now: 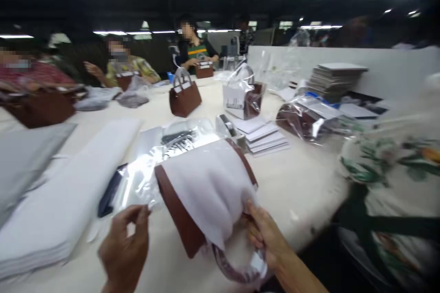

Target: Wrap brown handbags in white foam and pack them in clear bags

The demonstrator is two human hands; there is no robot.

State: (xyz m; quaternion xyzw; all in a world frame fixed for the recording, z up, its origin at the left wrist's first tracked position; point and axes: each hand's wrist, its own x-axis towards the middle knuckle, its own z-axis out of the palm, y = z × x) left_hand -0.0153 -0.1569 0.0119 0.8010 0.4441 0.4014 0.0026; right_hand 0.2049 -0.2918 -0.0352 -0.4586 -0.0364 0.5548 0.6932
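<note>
A brown handbag lies tilted on the table in front of me, with a thin white wrapping sheet draped over it. Its plastic-wrapped handle points toward me. My right hand is closed on the sheet's edge at the handle side of the bag; some fingers are hidden beneath. To the left, my left hand is raised, thumb and forefinger pinched together; whether anything small is between them I cannot make out. Just beyond its fingertips lie shiny clear plastic bags.
White sheets are stacked at left. A tape dispenser and white cards lie beyond the handbag. Further off stand a brown handbag and a plastic-covered one. Several co-workers sit opposite; a person in patterned clothing is close at right.
</note>
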